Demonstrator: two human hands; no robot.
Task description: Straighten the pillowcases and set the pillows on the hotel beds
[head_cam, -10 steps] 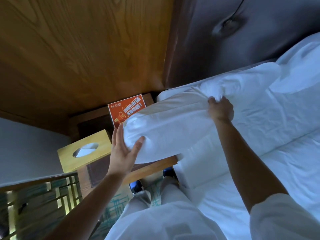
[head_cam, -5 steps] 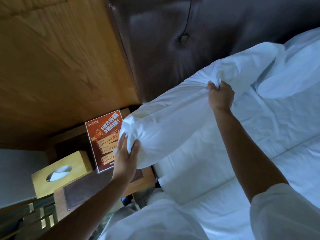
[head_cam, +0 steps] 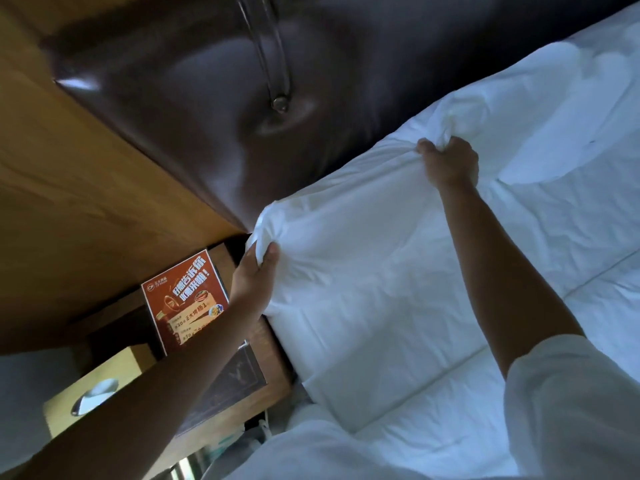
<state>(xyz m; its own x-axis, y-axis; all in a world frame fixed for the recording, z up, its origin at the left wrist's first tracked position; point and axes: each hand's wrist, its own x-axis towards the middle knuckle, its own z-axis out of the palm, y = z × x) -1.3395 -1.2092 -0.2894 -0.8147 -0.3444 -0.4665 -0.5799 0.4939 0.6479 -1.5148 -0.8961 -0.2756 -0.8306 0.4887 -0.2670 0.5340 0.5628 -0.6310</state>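
We're gripping the pillow (head_cam: 363, 258) lying at the bed (head_cam: 519, 427) head against the headboard (head_cam: 214, 109): left hand (head_cam: 254, 271) pinching the near corner, right hand (head_cam: 450, 161) fisting the far edge; pulling evenly apart is tensioning the case flat, avoiding the bedside sign (head_cam: 187, 299).

Dark brown padded headboard (head_cam: 214, 109) with a tufted button (head_cam: 280, 102) and a glossy sheen, set against a warm wood wall panel (head_cam: 79, 188). Below the panel, a wooden nightstand (head_cam: 256, 368) carries an upright orange printed card (head_cam: 188, 299) and a yellow wooden tissue box (head_cam: 93, 393). A pale wall surface (head_cam: 20, 393) occupies the lower left. Cool, bluish light comes from the right.
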